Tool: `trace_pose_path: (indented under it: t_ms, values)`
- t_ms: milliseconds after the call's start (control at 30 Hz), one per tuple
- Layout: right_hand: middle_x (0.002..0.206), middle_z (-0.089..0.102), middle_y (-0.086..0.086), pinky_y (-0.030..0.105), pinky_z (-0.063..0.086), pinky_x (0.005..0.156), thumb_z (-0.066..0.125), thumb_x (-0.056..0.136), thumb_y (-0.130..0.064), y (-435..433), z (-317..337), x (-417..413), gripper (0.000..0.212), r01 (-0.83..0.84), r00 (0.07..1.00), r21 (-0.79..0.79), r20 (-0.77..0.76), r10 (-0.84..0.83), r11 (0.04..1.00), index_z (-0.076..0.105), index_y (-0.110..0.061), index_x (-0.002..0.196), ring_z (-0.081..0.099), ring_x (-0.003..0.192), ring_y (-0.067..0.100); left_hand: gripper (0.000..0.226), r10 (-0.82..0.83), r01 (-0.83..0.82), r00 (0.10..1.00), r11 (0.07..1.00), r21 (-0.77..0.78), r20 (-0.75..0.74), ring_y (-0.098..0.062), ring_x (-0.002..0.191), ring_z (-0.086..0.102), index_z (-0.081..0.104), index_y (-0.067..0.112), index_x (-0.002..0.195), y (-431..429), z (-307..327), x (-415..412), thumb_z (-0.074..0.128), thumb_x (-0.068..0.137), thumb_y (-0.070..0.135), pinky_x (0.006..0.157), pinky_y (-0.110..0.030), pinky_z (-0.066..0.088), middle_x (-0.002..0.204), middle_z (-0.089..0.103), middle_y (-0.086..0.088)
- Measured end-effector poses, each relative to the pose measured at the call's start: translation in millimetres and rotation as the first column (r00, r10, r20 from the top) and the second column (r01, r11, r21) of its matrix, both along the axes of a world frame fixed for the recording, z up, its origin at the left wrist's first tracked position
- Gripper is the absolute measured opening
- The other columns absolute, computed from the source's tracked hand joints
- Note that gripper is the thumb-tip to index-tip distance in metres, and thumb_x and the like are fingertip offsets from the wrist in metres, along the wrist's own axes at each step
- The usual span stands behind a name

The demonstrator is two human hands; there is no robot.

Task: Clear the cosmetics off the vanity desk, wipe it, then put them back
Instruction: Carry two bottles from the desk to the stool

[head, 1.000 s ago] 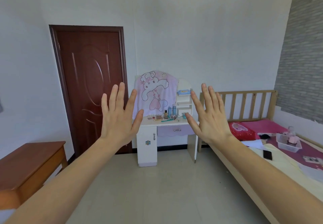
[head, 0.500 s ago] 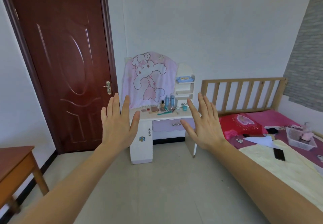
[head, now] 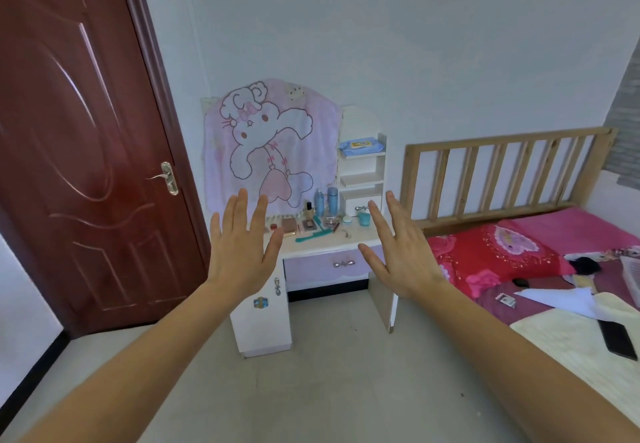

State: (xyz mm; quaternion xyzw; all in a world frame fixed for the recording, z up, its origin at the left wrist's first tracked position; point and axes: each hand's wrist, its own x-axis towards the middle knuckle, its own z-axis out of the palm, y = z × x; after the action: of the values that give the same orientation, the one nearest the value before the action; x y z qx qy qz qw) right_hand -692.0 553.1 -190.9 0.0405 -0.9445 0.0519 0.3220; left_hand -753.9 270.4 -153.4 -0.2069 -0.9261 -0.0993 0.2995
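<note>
As left hand and right hand spread flat, empty, they hide each vanity desk end.

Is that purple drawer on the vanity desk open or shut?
Shut. The drawer front sits flush under the desk top, with no gap and nothing of its inside showing.

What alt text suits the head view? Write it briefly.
The left hand and right hand are raised open, holding nothing, before a white vanity desk crowded with cosmetics. A door stands left of it, a bed right.
</note>
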Motion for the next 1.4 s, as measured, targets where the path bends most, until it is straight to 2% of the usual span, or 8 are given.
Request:
trace_pose_path:
  t_ms: [300, 433, 533, 700, 900, 1067, 1267, 1400]
  values:
    - [0.163, 0.006, 0.017, 0.048, 0.036, 0.112, 0.036, 0.101, -0.052, 64, 1, -227, 0.069, -0.035, 0.996, 0.016, 0.083, 0.033, 0.999, 0.014, -0.019, 0.157, 0.029, 0.144, 0.035, 0.065, 0.026, -0.024, 0.998, 0.999, -0.035, 0.066, -0.034, 0.147, 0.016, 0.025, 0.017, 0.153, 49, -26, -200, 0.026, 0.098, 0.052, 0.116, -0.056, 0.017, 0.159, 0.017, -0.018]
    - [0.165, 0.002, 0.012, 0.045, 0.026, 0.116, 0.034, 0.101, -0.054, 73, -47, -329, 0.068, -0.054, 0.985, 0.054, 0.169, 0.044, 0.997, 0.014, -0.022, 0.157, 0.019, 0.149, 0.032, 0.069, 0.034, -0.028, 0.986, 0.999, -0.042, 0.16, -0.036, 0.146, 0.02, 0.032, 0.014, 0.151, 59, -81, -302, 0.02, 0.096, 0.053, 0.115, -0.058, 0.021, 0.158, 0.021, -0.019]
    - [0.165, -0.003, 0.009, 0.049, 0.028, 0.118, 0.029, 0.101, -0.055, 85, -83, -408, 0.068, -0.063, 0.955, 0.088, 0.293, 0.034, 0.994, 0.008, -0.024, 0.158, 0.015, 0.15, 0.033, 0.069, 0.036, -0.036, 0.967, 0.999, -0.004, 0.251, -0.035, 0.147, 0.018, 0.031, 0.014, 0.151, 74, -114, -388, 0.02, 0.095, 0.053, 0.115, -0.057, 0.02, 0.159, 0.019, -0.017]
    - [0.165, -0.01, 0.006, 0.048, 0.029, 0.117, 0.027, 0.101, -0.057, 118, -89, -535, 0.07, -0.013, 0.882, 0.149, 0.468, -0.059, 0.989, -0.003, -0.027, 0.157, 0.008, 0.151, 0.03, 0.063, -0.021, 0.033, 0.948, 0.999, -0.03, 0.317, -0.031, 0.149, 0.009, 0.02, 0.018, 0.154, 118, -116, -536, 0.02, 0.099, 0.05, 0.118, -0.055, 0.016, 0.162, 0.008, -0.012]
    - [0.165, 0.005, 0.007, 0.045, 0.045, 0.103, 0.031, 0.099, -0.058, 163, -86, -647, 0.072, 0.087, 0.891, 0.102, 0.436, -0.123, 0.991, 0.002, -0.025, 0.156, 0.028, 0.145, 0.03, 0.075, -0.079, 0.091, 0.933, 0.996, -0.016, 0.352, -0.029, 0.149, 0.009, 0.016, 0.021, 0.154, 182, -117, -659, 0.003, 0.091, 0.06, 0.119, -0.051, 0.014, 0.162, 0.009, -0.011]
    - [0.165, 0.006, 0.007, 0.045, 0.048, 0.098, 0.037, 0.1, -0.055, 201, -138, -727, 0.072, 0.092, 0.861, 0.041, 0.499, -0.1, 0.995, 0.003, -0.025, 0.156, 0.031, 0.144, 0.03, 0.07, -0.14, 0.112, 0.858, 0.99, 0.086, 0.494, -0.026, 0.149, 0.006, 0.009, 0.025, 0.154, 221, -186, -724, 0.013, 0.095, 0.062, 0.12, -0.048, 0.012, 0.163, 0.003, -0.007]
    - [0.164, 0.003, 0.014, 0.048, 0.046, 0.098, 0.051, 0.097, -0.039, 233, -210, -830, 0.076, 0.026, 0.744, -0.022, 0.668, -0.005, 0.999, 0.008, -0.018, 0.156, 0.033, 0.14, 0.037, 0.073, -0.154, 0.185, 0.761, 0.983, 0.016, 0.63, -0.024, 0.146, 0.015, 0.007, 0.025, 0.154, 264, -266, -799, 0.047, 0.096, 0.046, 0.115, -0.041, 0.014, 0.161, 0.013, -0.004]
    - [0.163, 0.006, 0.016, 0.045, 0.044, 0.101, 0.059, 0.092, -0.032, 253, -234, -886, 0.081, -0.02, 0.75, -0.02, 0.661, 0.028, 1.0, 0.012, -0.017, 0.156, 0.027, 0.143, 0.037, 0.075, -0.102, 0.173, 0.721, 0.984, -0.036, 0.686, -0.032, 0.143, 0.024, 0.015, 0.019, 0.149, 304, -292, -851, 0.057, 0.09, 0.041, 0.113, -0.05, 0.026, 0.157, 0.024, -0.012]
